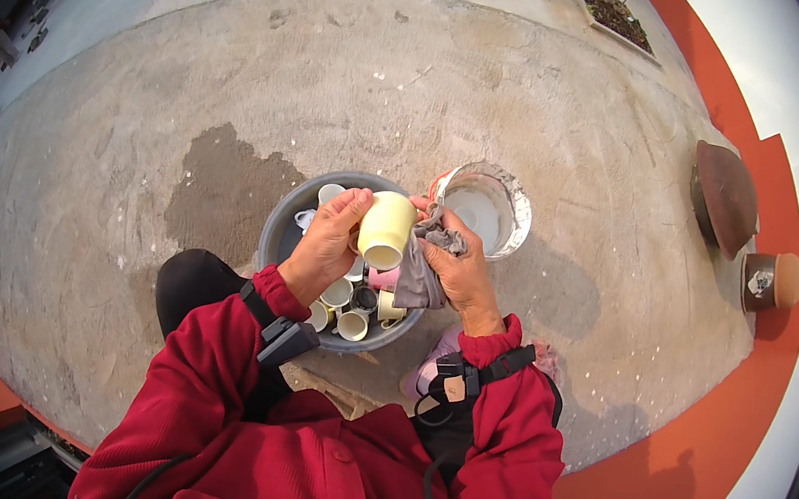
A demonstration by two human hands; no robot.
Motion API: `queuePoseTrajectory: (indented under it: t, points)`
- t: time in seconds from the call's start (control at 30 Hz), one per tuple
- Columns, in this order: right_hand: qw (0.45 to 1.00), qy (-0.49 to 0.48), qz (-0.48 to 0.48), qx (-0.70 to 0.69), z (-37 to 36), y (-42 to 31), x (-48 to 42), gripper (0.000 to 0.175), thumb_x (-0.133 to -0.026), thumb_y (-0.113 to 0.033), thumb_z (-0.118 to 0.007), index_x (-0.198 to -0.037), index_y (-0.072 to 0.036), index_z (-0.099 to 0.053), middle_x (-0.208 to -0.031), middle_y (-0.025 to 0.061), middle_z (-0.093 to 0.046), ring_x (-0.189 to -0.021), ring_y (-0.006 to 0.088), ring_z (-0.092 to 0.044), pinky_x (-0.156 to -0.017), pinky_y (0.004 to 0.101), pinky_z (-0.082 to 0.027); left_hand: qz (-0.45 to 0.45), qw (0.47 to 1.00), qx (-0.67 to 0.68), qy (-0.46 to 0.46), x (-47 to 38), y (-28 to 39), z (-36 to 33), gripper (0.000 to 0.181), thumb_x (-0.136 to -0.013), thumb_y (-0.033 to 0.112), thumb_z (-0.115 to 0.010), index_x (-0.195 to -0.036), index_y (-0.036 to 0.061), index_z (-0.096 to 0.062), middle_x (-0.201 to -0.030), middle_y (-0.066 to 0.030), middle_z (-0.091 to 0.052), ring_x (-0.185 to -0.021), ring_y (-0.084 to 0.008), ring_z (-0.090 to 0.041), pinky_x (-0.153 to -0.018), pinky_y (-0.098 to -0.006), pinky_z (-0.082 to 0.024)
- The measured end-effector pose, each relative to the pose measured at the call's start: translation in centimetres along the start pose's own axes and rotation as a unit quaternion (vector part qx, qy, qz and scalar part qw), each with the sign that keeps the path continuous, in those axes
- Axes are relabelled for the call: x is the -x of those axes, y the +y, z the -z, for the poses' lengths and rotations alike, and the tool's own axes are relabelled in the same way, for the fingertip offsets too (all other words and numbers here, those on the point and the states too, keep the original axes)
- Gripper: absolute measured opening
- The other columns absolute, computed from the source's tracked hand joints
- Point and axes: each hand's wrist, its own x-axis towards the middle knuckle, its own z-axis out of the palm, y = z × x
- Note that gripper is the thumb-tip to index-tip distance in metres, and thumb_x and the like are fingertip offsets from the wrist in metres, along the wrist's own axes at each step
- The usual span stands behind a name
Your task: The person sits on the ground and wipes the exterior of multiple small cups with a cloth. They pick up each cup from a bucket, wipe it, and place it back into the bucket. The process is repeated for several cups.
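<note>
A pale yellow mug (385,229) is held up over a grey basin (271,233), its white-edged end tilted toward me. My left hand (329,240) grips it at the handle side. In my right hand (461,269) is a crumpled grey cloth (422,275), and those fingertips reach the mug's far side. Several cups lie in the basin, among them a cream mug (352,325), a pink cup (383,278), a dark-rimmed glass (364,299) and a white cup (330,193).
Just beyond the basin to the right stands a white bucket (522,224). A wet patch (226,189) darkens the concrete floor (361,78) on the left. Along the right wall are a large brown pot (727,202) and a smaller lidded jar (760,282). A planting bed (616,13) lies far off.
</note>
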Motion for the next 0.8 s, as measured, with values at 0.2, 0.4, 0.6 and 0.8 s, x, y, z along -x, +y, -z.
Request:
queuePoseTrajectory:
  t: [0.2,0.4,0.6,0.8]
  points:
    - [1.0,-0.003,0.014,-0.025,-1.1,-0.7,0.5,0.059,-0.084,-0.005,-0.073,-0.138,0.0,-0.048,-0.119,0.0048,-0.06,-0.112,0.0114,-0.053,-0.099,0.0258,-0.042,-0.028,0.998,0.047,-0.006,-0.6,0.0,-0.3,0.026,-0.103,0.03,-0.053,-0.104,0.0063,-0.063,-0.097,-0.0042,-0.068,-0.083,-0.0125,-0.065,-0.074,-0.0285,-0.054]
    - [0.999,-0.028,-0.027,0.003,-1.1,-1.3,0.5,0.071,-0.078,-0.019,-0.081,-0.138,-0.001,-0.047,-0.118,0.0093,-0.062,-0.112,0.0189,-0.057,-0.095,0.0307,-0.047,-0.124,0.974,-0.187,-0.026,0.2,0.2,-0.8,0.02,-0.101,0.022,-0.059,-0.089,0.0054,-0.059,-0.077,0.0049,-0.058,-0.069,-0.0017,-0.049,-0.06,-0.0187,-0.04]
    - [0.882,0.041,0.151,0.445,-3.1,0.9,0.4,0.074,-0.068,-0.026,-0.082,-0.131,0.0,-0.052,-0.108,0.0177,-0.062,-0.102,0.0352,-0.058,-0.086,0.0419,-0.05,-0.108,0.959,-0.243,0.103,0.0,-1.5,-0.5,0.023,-0.097,0.022,-0.065,-0.082,0.0052,-0.06,-0.073,0.0044,-0.058,-0.063,-0.0024,-0.048,-0.052,-0.0219,-0.04]
    - [0.812,0.003,0.268,0.518,-2.7,1.0,0.6,0.072,-0.065,-0.019,-0.08,-0.13,-0.001,-0.054,-0.108,0.0131,-0.056,-0.102,0.0332,-0.054,-0.089,0.0423,-0.048,0.081,0.988,-0.046,0.125,-0.2,-2.2,1.1,0.023,-0.1,0.032,-0.058,-0.093,0.01,-0.061,-0.081,0.0002,-0.064,-0.072,-0.0107,-0.063,-0.061,-0.0308,-0.054]
